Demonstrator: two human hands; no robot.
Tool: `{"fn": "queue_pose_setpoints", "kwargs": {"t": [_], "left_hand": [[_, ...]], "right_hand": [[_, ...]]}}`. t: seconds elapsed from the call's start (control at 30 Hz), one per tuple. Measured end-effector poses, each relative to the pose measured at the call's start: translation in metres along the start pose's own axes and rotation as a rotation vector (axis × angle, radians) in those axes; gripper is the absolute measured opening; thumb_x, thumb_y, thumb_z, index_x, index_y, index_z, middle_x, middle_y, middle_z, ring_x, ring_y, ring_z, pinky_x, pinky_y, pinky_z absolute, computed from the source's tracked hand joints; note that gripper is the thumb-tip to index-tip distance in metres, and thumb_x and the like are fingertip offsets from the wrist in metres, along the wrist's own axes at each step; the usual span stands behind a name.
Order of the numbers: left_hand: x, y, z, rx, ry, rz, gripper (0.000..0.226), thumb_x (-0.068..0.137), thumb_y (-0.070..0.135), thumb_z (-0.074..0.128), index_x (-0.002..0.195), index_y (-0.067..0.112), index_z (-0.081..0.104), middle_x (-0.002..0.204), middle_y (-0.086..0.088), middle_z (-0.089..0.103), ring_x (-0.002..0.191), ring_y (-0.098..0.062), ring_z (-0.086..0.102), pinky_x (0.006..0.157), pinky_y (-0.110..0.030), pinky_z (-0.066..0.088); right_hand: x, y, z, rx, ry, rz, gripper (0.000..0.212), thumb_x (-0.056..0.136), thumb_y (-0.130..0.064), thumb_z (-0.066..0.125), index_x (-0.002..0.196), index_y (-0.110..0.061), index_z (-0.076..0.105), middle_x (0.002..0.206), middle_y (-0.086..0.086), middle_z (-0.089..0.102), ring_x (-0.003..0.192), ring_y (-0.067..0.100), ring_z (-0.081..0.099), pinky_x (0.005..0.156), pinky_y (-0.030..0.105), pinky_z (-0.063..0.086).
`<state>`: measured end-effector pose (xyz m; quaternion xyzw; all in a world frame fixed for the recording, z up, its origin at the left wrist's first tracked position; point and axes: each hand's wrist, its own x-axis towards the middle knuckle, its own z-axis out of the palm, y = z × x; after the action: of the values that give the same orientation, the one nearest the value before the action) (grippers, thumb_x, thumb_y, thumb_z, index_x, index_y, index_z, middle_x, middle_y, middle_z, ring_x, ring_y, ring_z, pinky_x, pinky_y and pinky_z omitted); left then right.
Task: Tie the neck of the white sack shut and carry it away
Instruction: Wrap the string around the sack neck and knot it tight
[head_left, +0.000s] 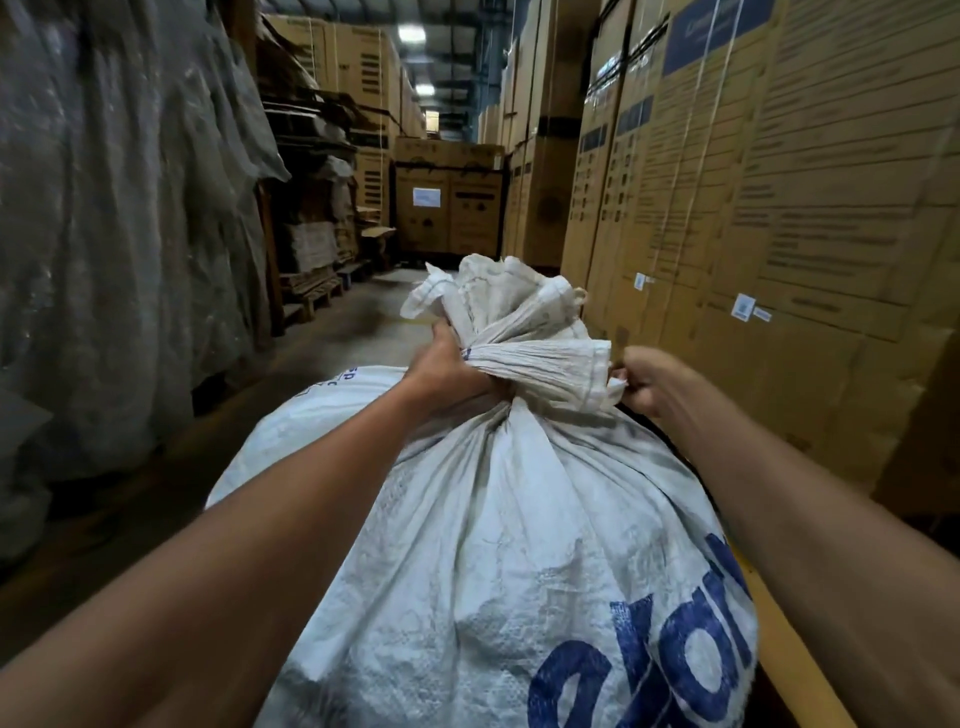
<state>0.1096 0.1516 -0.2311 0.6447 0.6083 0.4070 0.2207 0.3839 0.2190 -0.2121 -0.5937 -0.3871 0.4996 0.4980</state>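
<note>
A full white woven sack (519, 545) with blue lettering fills the lower middle of the head view. Its neck (511, 332) is bunched and twisted, with loose cloth flaring above. My left hand (449, 366) is clenched around the neck from the left. My right hand (647, 382) pinches the end of a twisted flap of sack cloth (545, 366) that stretches sideways from the neck to the right. Both forearms reach in from the bottom corners.
I stand in a narrow warehouse aisle. Tall stacked cardboard boxes (779, 208) wall the right side. Plastic-wrapped goods (114, 234) and wooden pallets (311, 291) line the left. More boxes (449, 208) block the aisle's far end. Grey concrete floor (363, 332) lies ahead.
</note>
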Motion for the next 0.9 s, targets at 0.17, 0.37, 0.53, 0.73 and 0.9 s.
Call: {"fn": "queue_pose_setpoints", "kwargs": {"t": [0.17, 0.37, 0.53, 0.73, 0.9], "left_hand": [[0.059, -0.045, 0.014, -0.2, 0.118, 0.072, 0.093, 0.047, 0.066, 0.1, 0.129, 0.039, 0.066, 0.12, 0.014, 0.078, 0.113, -0.015, 0.075, 0.102, -0.047, 0.061], [0.054, -0.028, 0.014, -0.21, 0.219, 0.02, 0.065, 0.052, 0.066, 0.094, 0.11, 0.042, 0.073, 0.105, 0.01, 0.081, 0.1, -0.02, 0.077, 0.092, -0.049, 0.064], [0.007, 0.012, 0.002, -0.049, 0.267, -0.017, 0.066, 0.062, 0.062, 0.087, 0.117, 0.03, 0.07, 0.115, -0.001, 0.076, 0.109, -0.029, 0.068, 0.096, -0.05, 0.057], [-0.005, 0.02, 0.005, 0.049, 0.286, -0.07, 0.062, 0.071, 0.053, 0.087, 0.121, 0.021, 0.068, 0.118, -0.007, 0.075, 0.106, -0.034, 0.069, 0.086, -0.04, 0.058], [-0.012, 0.018, 0.005, 0.037, 0.275, -0.163, 0.043, 0.078, 0.044, 0.085, 0.108, 0.019, 0.068, 0.106, -0.008, 0.074, 0.097, -0.034, 0.07, 0.086, -0.044, 0.062]], "right_hand": [[0.015, 0.023, 0.025, 0.029, -0.054, 0.048, 0.027, 0.101, 0.003, 0.041, 0.113, -0.007, 0.063, 0.085, 0.006, 0.056, 0.047, 0.014, 0.048, 0.043, 0.022, 0.041], [-0.045, 0.01, 0.061, 0.156, -0.282, 0.006, 0.042, 0.11, 0.007, 0.023, 0.088, -0.007, 0.056, 0.077, 0.006, 0.054, 0.025, 0.003, 0.041, 0.027, 0.016, 0.031], [-0.06, 0.005, 0.072, -0.299, -0.394, -0.116, 0.039, 0.11, -0.002, 0.036, 0.077, -0.013, 0.052, 0.057, -0.001, 0.05, 0.036, 0.005, 0.037, 0.033, 0.017, 0.028], [-0.078, 0.01, 0.097, -1.374, -0.234, -0.554, 0.017, 0.093, 0.001, 0.059, 0.081, -0.006, 0.069, 0.101, 0.019, 0.075, 0.095, 0.034, 0.07, 0.075, 0.038, 0.052], [-0.093, 0.027, 0.096, -0.563, -0.46, -0.275, 0.032, 0.096, -0.004, 0.037, 0.066, -0.011, 0.046, 0.059, 0.008, 0.045, 0.038, 0.014, 0.039, 0.039, 0.023, 0.032]]}}
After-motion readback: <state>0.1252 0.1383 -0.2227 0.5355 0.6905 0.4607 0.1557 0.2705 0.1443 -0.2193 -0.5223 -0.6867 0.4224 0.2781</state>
